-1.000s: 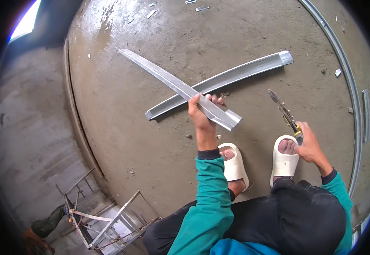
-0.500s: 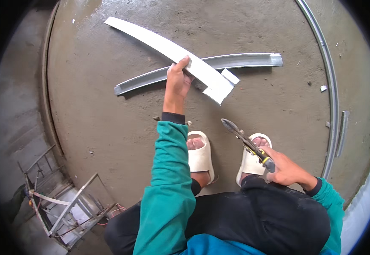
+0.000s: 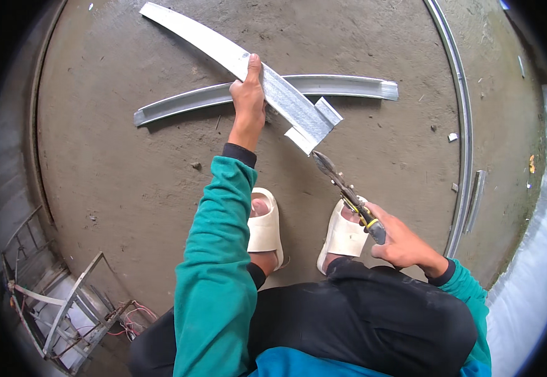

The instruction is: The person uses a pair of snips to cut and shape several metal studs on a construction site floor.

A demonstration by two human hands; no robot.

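Observation:
My left hand (image 3: 248, 100) grips a long metal channel (image 3: 201, 41) near its middle, thumb on top. The piece slants from the far left toward me, and its near end has two cut flaps folded out, one on each side. Closed round the handles of a pair of tin snips (image 3: 347, 193), my right hand (image 3: 402, 242) is low on the right. The blade tips lie at the channel's near corner; I cannot tell whether they touch it. Beneath the held piece a second metal channel (image 3: 182, 110) lies crosswise on the floor.
A long metal rail (image 3: 464, 125) runs along the floor at the right, with a short offcut (image 3: 475, 201) beside it. At the lower left stands a metal frame (image 3: 66, 314) with wires. My white sandals (image 3: 264, 231) are on the rough concrete floor (image 3: 122, 169).
The snips' tips have come up close to the channel's near end. My left hand has tilted the channel slightly, and its surface looks greyer. The whole view has shifted a little.

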